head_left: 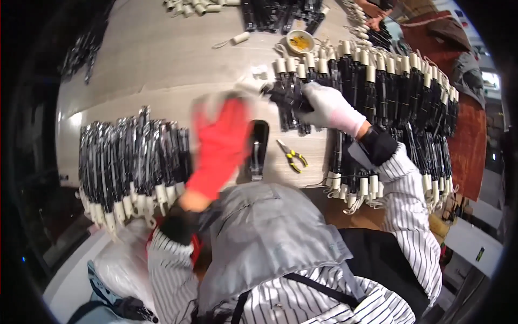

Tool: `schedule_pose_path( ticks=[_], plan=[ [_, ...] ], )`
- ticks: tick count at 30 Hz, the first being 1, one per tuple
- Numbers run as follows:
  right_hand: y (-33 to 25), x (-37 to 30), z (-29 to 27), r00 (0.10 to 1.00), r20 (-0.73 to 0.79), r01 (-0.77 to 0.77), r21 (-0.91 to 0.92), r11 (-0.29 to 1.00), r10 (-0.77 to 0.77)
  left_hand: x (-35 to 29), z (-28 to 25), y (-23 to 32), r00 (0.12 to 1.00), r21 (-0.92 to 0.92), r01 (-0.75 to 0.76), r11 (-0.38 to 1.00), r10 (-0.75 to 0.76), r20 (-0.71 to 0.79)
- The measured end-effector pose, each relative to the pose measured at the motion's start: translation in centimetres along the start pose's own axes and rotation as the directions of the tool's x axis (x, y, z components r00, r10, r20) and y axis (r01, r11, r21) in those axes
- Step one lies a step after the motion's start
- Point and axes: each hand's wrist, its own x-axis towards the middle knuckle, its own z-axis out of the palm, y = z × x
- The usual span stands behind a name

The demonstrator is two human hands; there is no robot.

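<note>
My right hand (330, 108), in a white glove with a pink cuff, is closed around a black folding umbrella (288, 99) with a cream handle. That handle points left and is blurred. My left hand (222, 137), in a red glove, is smeared by motion, its fingers spread apart and nothing seen in them. It hovers just left of a long black object with a rounded top (259, 143), whose kind I cannot make out. Pliers (292, 155) with yellow and black grips lie on the table between my hands.
Rows of black folding umbrellas (372, 92) with cream handles fill the right side. Another row of umbrellas (129, 156) lies at the left. A small white bowl (300, 41) with yellow bits stands behind, near a loose cream handle (240, 38). Another person's hand (373, 12) shows far right.
</note>
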Motion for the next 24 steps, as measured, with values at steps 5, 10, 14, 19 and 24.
schedule_pose_path(
  ticks=[5, 10, 14, 19, 24],
  plan=[
    [-4.2, 1.7, -7.9, 0.958, -0.047, 0.268, 0.49, 0.83, -0.282, 1.2, -3.0, 1.3, 0.987, -0.642, 0.158, 0.751, -0.11, 0.114],
    [-6.8, 2.0, -2.6, 0.999, -0.006, 0.017, 0.974, 0.224, -0.048, -3.3, -4.0, -0.5, 0.88, -0.764, 0.322, -0.559, -0.12, 0.459],
    [-16.3, 3.7, 0.1, 0.992, 0.014, 0.023, 0.955, 0.294, -0.122, -5.9, -5.1, -0.4, 0.925, -0.921, 0.117, -0.371, -0.298, 0.237],
    [-20.5, 5.1, 0.1, 0.983, 0.074, 0.015, 0.884, 0.468, -0.17, -8.6, -3.9, -1.2, 0.832, -0.45, 0.006, -0.893, -0.245, 0.498],
    [-22.3, 6.4, 1.5, 0.98, 0.128, -0.009, 0.795, 0.607, -0.153, -9.7, -5.0, 1.8, 0.764, -0.924, 0.091, -0.372, -0.569, 0.305]
  ],
)
